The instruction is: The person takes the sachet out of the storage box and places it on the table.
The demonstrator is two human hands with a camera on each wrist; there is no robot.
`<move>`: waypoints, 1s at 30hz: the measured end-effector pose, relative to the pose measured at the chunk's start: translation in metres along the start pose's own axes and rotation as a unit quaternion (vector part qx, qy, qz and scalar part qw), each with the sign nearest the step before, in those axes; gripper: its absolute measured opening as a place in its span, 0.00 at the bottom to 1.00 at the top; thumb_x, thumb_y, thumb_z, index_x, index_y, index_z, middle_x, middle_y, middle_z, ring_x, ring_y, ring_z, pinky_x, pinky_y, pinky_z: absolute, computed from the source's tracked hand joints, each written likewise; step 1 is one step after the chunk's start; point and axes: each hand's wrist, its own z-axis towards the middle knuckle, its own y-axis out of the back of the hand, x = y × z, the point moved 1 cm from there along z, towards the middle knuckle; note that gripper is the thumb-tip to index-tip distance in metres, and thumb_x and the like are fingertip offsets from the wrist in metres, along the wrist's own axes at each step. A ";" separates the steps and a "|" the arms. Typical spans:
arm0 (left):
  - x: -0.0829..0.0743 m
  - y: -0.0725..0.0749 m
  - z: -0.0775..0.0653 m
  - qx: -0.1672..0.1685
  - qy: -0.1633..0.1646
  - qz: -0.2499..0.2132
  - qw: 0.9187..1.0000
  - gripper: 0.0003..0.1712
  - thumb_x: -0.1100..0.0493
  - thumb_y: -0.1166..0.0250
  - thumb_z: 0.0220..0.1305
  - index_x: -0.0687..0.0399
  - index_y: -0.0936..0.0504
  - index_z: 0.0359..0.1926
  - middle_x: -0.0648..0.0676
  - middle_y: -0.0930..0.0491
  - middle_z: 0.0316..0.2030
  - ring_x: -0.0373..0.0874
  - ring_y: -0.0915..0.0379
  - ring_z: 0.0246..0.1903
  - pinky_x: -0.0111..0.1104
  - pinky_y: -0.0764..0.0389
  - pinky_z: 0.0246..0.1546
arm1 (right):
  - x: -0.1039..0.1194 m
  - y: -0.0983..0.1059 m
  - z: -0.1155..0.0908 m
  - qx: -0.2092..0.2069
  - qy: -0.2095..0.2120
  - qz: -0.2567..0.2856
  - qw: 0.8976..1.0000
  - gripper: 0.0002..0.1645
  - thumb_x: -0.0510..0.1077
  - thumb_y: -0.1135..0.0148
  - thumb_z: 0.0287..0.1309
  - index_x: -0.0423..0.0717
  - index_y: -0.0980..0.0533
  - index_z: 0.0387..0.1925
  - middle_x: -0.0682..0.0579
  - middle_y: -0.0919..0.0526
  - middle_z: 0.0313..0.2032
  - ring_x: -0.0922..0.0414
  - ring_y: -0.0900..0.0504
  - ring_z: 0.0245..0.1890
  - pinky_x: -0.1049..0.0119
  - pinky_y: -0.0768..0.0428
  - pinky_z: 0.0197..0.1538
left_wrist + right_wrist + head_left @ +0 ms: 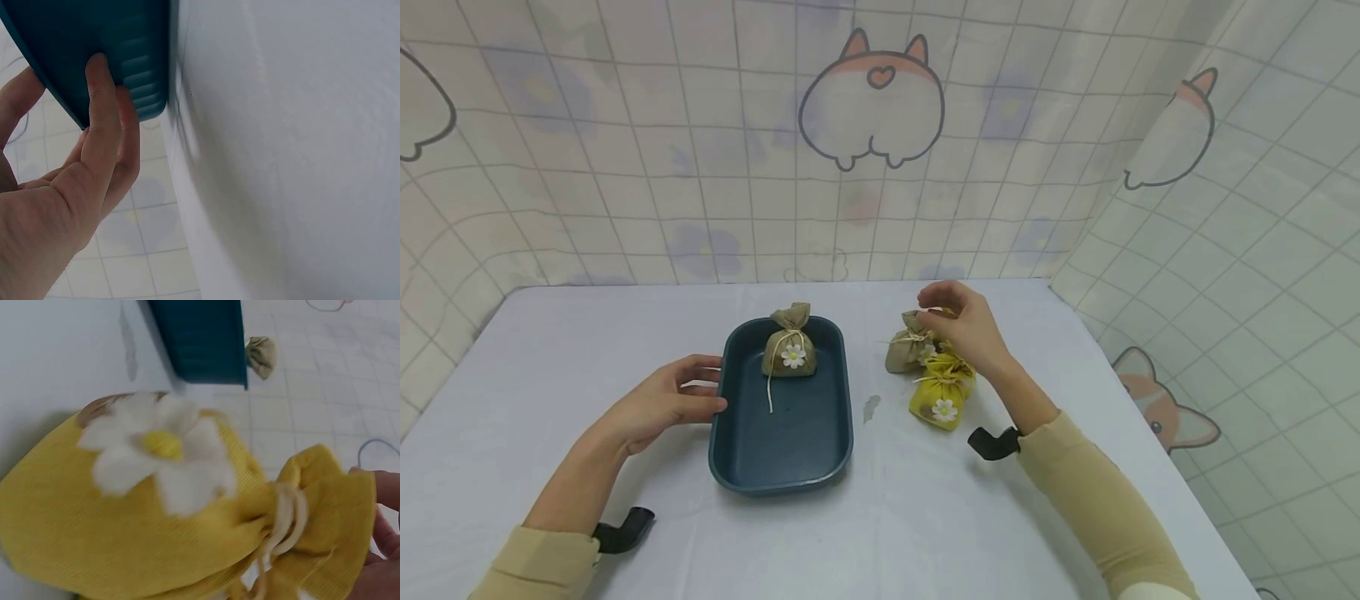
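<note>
A dark teal tray [778, 446] sits left of centre on the table. My left hand [673, 400] rests against its left side, fingertips on the outer wall and rim. Inside the tray, at its far end, a brown cloth pouch [790, 360] with a white flower stands upright. My right hand [966, 325] is over a cluster of pouches, thumb and fingers bent with a gap between their tips. Beneath are another brown pouch [904, 353] and a yellow pouch [936, 400] with a white flower. More yellow cloth behind is partly hidden by the hand.
A white cloth covers the table [895, 517], with a grey mark [871, 408] between tray and pouches. Behind and to the right hangs a grid-patterned curtain [737, 167] with corgi drawings. Black straps show at both wrists.
</note>
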 end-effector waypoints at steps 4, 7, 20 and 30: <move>0.000 0.000 0.000 0.000 -0.001 -0.001 1.000 0.48 0.64 0.28 0.65 0.70 0.48 0.76 0.74 0.39 0.68 0.62 0.30 0.62 0.40 0.15 0.51 | 0.014 -0.007 0.004 0.000 0.027 0.005 1.000 0.19 0.33 0.31 0.64 0.34 0.24 0.54 0.38 0.20 0.53 0.48 0.21 0.57 0.60 0.23 0.64; 0.000 0.000 0.000 -0.001 -0.002 -0.001 1.000 0.48 0.64 0.28 0.65 0.70 0.47 0.76 0.74 0.38 0.68 0.62 0.29 0.61 0.39 0.15 0.51 | 0.022 -0.015 0.007 0.009 0.044 0.021 0.999 0.20 0.31 0.31 0.63 0.34 0.24 0.55 0.37 0.20 0.53 0.47 0.20 0.56 0.60 0.21 0.61; 0.000 -0.001 -0.001 0.000 0.003 -0.004 1.000 0.47 0.64 0.29 0.65 0.69 0.46 0.76 0.73 0.38 0.67 0.62 0.29 0.62 0.40 0.15 0.51 | 0.033 -0.072 0.016 0.079 0.034 0.025 0.996 0.22 0.37 0.32 0.66 0.38 0.25 0.59 0.44 0.18 0.54 0.53 0.18 0.54 0.61 0.18 0.58; 0.000 -0.001 -0.001 -0.001 -0.002 -0.003 1.000 0.48 0.63 0.28 0.65 0.70 0.47 0.76 0.73 0.38 0.67 0.60 0.28 0.60 0.40 0.15 0.51 | 0.018 -0.102 0.034 0.090 0.004 0.027 0.996 0.24 0.40 0.31 0.67 0.38 0.24 0.61 0.44 0.18 0.56 0.52 0.20 0.57 0.62 0.24 0.64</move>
